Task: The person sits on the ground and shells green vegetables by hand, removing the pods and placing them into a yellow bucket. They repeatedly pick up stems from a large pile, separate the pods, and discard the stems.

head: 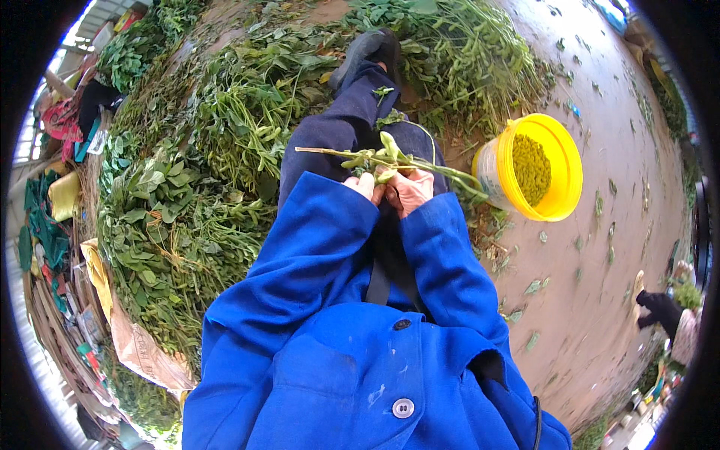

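Over my lap, both hands are on a green soybean stalk with pods [433, 166], which lies crosswise above my knees. My left hand [364, 185] has its fingers bent at a pod near the middle of the stalk. Close beside it, almost touching, my right hand [413, 188] grips the stem and pods. The fingertips of both are partly hidden by pods. To the right of my knees a yellow plastic bucket [571, 169] stands on the floor, partly filled with loose green pods [531, 169].
Heaps of cut soybean plants [236, 107] lie to the left, with another pile [467, 50] ahead past my shoes. Scattered leaves lie on the wet floor [585, 281] at right. A printed sack [140, 349] lies at the lower left. Another person's dark sleeve [664, 309] shows at far right.
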A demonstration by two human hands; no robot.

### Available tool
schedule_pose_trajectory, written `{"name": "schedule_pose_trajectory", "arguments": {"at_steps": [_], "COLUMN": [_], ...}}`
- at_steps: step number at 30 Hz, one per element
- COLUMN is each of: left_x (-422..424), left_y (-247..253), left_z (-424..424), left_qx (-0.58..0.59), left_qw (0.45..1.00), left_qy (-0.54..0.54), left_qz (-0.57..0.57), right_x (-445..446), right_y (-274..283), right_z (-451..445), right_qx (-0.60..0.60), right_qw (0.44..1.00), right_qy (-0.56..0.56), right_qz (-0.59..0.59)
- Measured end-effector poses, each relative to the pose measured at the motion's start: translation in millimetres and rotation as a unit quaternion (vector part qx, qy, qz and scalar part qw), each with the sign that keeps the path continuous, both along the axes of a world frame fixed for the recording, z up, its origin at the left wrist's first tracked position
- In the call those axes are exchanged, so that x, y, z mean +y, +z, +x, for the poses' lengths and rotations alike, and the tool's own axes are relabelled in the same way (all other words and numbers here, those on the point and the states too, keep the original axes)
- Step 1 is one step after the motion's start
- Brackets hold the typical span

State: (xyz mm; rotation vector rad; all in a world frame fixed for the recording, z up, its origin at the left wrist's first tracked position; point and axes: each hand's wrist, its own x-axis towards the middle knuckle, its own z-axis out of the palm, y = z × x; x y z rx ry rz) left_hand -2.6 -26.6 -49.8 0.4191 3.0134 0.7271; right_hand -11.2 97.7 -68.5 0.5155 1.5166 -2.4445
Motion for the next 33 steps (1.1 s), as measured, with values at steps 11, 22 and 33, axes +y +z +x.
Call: {"name": "schedule_pose_trajectory", "arguments": {"at_steps": [11, 22, 33], "left_x": [-0.2, 15.7, 8.9], "left_y": [-9.9, 19.7, 53.7], "left_z": [-10.3, -6.3, -1.1], "left_qx": [-0.389, -0.334, -0.161], "left_qw": [0.690, 0.743, 0.892], "left_qy": [0.147, 0.207, 0.138], "left_qz": [0.592, 0.542, 0.400], "right_x": [3.7, 3.1, -4.5], "right_y": [3.9, 5.7, 3.4], "right_z": [4.7, 6.0, 7.4], "right_qx": [-0.080, -0.063, -0.055], "right_qw": [0.979, 0.986, 0.994], "right_qy": [-0.021, 0.006, -0.009], "right_qz": [-0.187, -0.152, -0.098]}}
